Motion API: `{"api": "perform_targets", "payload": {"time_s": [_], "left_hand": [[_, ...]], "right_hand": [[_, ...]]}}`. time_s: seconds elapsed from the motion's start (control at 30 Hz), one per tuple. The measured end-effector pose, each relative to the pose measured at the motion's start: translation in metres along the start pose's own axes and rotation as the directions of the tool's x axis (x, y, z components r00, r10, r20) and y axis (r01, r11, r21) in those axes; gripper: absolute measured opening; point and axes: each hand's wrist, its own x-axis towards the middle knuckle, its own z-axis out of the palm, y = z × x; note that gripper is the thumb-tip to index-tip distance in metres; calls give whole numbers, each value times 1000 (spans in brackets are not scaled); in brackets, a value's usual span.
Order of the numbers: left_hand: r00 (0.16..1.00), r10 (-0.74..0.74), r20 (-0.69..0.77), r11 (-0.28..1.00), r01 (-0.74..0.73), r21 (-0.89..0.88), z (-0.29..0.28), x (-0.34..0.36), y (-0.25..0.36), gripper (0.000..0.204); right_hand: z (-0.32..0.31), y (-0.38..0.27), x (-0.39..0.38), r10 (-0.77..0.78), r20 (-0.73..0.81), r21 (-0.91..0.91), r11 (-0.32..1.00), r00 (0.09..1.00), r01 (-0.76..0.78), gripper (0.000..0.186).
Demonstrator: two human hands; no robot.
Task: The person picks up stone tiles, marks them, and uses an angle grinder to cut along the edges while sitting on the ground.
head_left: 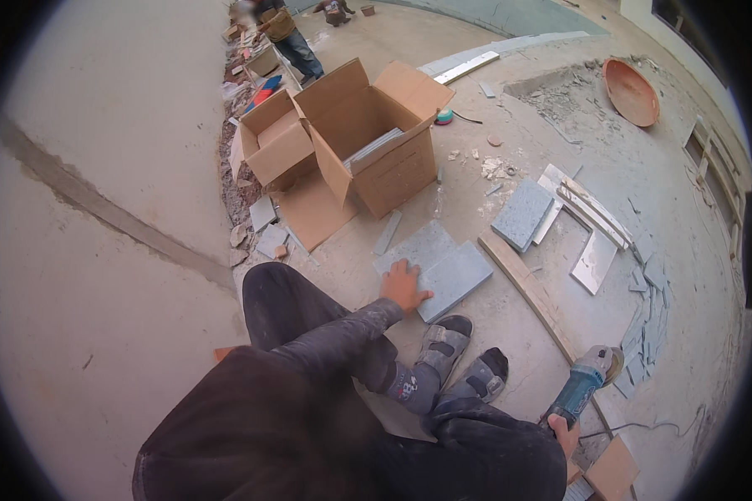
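Observation:
My left hand (403, 286) lies with its fingers spread on the grey stone tiles in front of my feet. One tile (457, 280) is on the near right, overlapping or abutting another tile (422, 247) behind it; I cannot tell which. Down at the right, my right hand (565, 435) is wrapped round the body of a teal angle grinder (578, 392). The grinder's disc (615, 365) points away to the upper right, next to a long wooden strip (530, 292) on the floor. Part of the right hand is hidden behind my leg.
An open cardboard box (397, 171) holding tiles stands ahead, beside a smaller box (276, 142). Stacked tiles (522, 215), white metal profiles (593, 260) and offcuts (643, 334) lie to the right. A cord (673, 426) trails near the grinder. A person (288, 37) stands far off.

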Motion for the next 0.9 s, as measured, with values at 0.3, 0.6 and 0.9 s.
{"api": "perform_targets", "payload": {"time_s": [0.3,0.6,0.9], "left_hand": [[997,61,51,982,-69,177,-6,-33,25,113],[993,41,107,999,-41,3,-28,-29,35,108],[762,399,511,-80,584,-808,-64,-13,56,98]], "right_hand": [[12,-9,1,87,5,-26,996,996,-86,39],[7,0,-2,76,-6,75,994,997,-76,37],[-1,3,1,71,-50,115,991,996,-65,40]]}}
